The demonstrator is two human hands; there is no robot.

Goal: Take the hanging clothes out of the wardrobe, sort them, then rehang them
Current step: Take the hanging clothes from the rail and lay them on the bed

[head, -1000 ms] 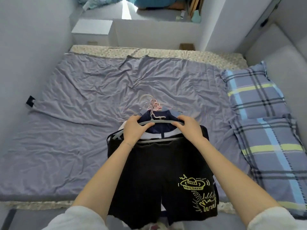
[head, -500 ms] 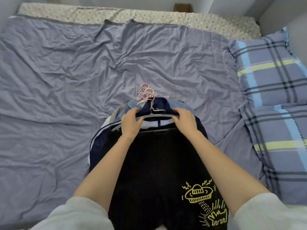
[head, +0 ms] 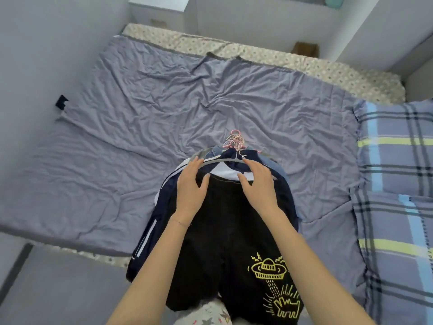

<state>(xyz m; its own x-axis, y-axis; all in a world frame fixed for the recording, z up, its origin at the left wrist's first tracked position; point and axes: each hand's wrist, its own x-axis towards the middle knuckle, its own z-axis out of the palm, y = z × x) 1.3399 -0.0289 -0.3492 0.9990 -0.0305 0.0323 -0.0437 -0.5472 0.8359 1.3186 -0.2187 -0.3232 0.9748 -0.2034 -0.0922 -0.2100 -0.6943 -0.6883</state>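
Observation:
A stack of clothes on hangers lies at the near edge of the bed (head: 164, 109). On top are black shorts (head: 229, 233) with a yellow UFO print; a navy jacket with white stripes (head: 150, 233) and a denim piece show beneath. The pink and grey hanger hooks (head: 235, 140) point away from me. My left hand (head: 191, 186) and my right hand (head: 257, 182) hover over the top grey hanger (head: 218, 161), fingers spread and relaxed, fingertips at or just above it. Neither hand holds anything.
The bed carries a wrinkled grey-purple sheet, with two plaid pillows (head: 396, 174) stacked on the right. A wall runs along the left. A white cabinet (head: 161, 8) stands beyond the bed's far edge. Grey floor (head: 58, 289) lies at the lower left.
Both hands gripped the top hanger before; now the fingers have let go and are spread above it. The stack has settled flat on the bed, and my view has pulled back.

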